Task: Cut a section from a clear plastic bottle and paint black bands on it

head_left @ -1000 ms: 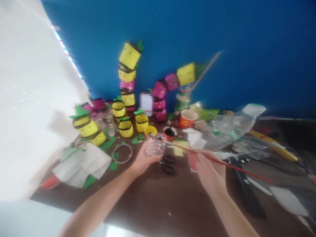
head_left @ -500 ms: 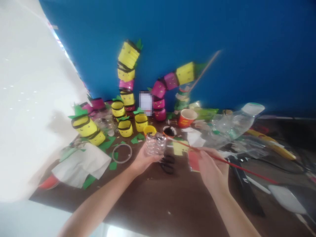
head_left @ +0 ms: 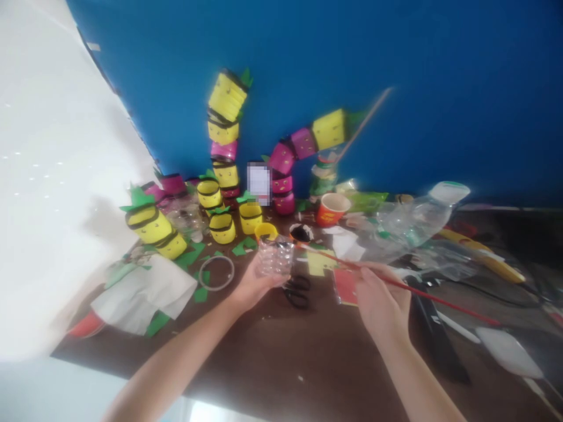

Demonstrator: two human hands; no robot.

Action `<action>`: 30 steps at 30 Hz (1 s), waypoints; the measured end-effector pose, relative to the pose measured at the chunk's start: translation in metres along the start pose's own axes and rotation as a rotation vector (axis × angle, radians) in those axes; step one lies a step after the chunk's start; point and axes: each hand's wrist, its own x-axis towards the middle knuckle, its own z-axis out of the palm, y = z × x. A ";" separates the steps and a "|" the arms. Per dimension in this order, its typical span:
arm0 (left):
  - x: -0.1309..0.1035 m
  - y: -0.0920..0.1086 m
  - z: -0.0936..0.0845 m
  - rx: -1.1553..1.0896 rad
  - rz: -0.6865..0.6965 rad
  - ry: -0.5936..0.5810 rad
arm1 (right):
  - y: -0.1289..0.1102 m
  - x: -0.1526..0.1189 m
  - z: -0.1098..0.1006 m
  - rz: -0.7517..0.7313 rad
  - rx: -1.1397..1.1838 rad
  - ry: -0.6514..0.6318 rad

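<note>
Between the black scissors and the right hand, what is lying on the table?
The head view shows a red sheet there, nearer the right hand than the scissors.

And there's clear plastic up front, the ribbed bottle section (head_left: 275, 258) throwing glossy glints! The red brush (head_left: 444, 300) looks smooth along its handle. Over to the big clear bottle (head_left: 422, 220): thin, shiny, see-through plastic. The yellow cups (head_left: 222, 231) look smooth, with a slight gloss. Green scraps (head_left: 201, 294)? Flat, matt, paper-like. The white sheet (head_left: 145, 290) is matt and creased, paper or cloth, I can't tell. Beneath, the brown tabletop (head_left: 272, 357) shows a smooth, soft sheen.
</note>
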 end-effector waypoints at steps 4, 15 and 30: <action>0.000 -0.001 -0.001 -0.004 0.001 -0.013 | -0.002 -0.001 0.001 0.008 0.000 -0.041; 0.000 -0.001 -0.003 -0.027 -0.012 -0.025 | 0.001 0.001 -0.002 -0.029 0.014 -0.015; 0.000 -0.001 -0.009 -0.032 -0.025 -0.122 | -0.003 -0.002 0.001 0.024 -0.016 -0.040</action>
